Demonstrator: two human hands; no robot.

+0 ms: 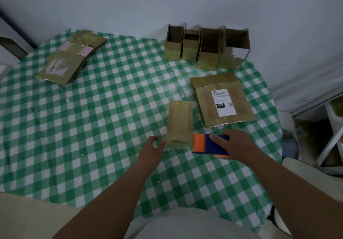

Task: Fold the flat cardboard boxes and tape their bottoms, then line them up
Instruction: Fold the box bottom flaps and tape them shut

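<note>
Here is the small taped box (179, 125), lying on the green-checked desk (111, 108), and everything else sits around it; the left hand (151, 148) rests at its near left corner, fingers loosely spread and touching the cardboard edge, that grip relaxed with nothing clasped in it; the right hand (234, 142) is just right of the box, its grip curled over the blue body of the tape dispenser (209, 144), thumb on top, the orange front end of the tool pressed against the box's near right edge; beyond the box and to its right lies a flat box with a white shipping label (224, 102), resting over another flat piece, apart from the small box; farther beyond, along the back of the desk, a row of four folded boxes (206, 47) stands upright and open-topped, side by side, their lower halves glossy with tape; far off to the box's left lies a stack of flat boxes (70, 60), overlapping, one seemingly bearing a pink patch, though the dim light makes that hard to read.
</note>
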